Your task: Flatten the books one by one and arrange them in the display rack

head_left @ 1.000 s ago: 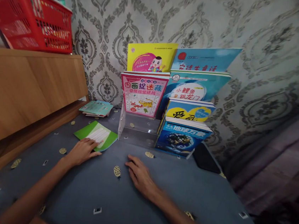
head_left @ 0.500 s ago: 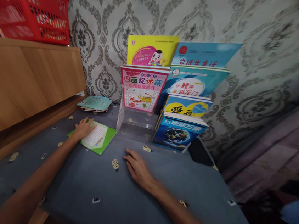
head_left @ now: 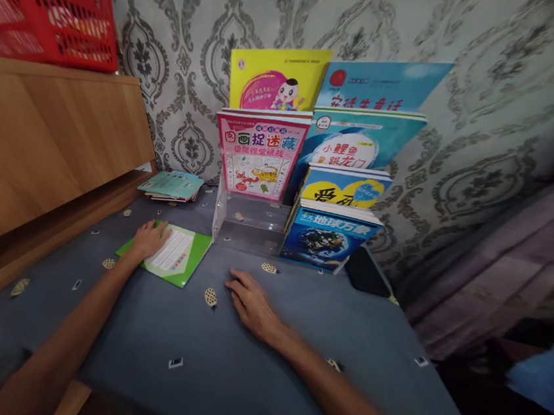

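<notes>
While the left hand (head_left: 149, 240) lies on the green booklet (head_left: 192, 258) on the worktop (head_left: 239, 375), fingers slightly spread, the right hand (head_left: 254, 307) rests nearby, fingers loosely together. Behind them, a clear rack (head_left: 254, 237) of books (head_left: 262, 160) blocks the wall; a booklet pile (head_left: 173, 185) lies left of it, a black flat object (head_left: 368, 273) right. Farther left, a red basket (head_left: 54, 19) tops a wooden cabinet (head_left: 50, 144).

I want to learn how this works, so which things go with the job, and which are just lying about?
Seem to belong:
green book, under the left hand
perhaps the clear rack and the standing books it holds
maybe the small book pile

Seem just lying about:
red basket on the wooden cabinet
black flat thing beside the rack
</notes>
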Motion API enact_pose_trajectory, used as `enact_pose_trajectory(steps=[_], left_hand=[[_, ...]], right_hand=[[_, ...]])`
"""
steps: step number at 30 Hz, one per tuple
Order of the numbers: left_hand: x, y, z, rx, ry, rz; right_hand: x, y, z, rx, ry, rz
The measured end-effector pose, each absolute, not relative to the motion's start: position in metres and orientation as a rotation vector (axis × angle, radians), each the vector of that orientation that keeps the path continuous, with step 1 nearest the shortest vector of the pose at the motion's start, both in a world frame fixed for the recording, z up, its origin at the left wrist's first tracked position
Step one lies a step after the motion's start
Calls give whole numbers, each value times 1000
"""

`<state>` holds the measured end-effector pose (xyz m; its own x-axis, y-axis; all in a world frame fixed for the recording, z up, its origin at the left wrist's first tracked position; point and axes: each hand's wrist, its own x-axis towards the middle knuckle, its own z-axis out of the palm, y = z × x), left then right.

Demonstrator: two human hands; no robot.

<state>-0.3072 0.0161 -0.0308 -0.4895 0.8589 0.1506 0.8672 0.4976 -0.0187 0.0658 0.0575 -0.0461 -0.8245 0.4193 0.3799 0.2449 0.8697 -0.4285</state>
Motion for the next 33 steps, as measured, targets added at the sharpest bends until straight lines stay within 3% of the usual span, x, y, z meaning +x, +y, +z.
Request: enact_pose_trajectory(steps=[20,33], left_hand=[[-235,-25,-33,-1517,-2542,-202],[-187,-30,-52,-1678,-2356,-984]], right_hand=[[68,47,-30,-290,-2497,460],[71,44,-29,-205,-2497,461]])
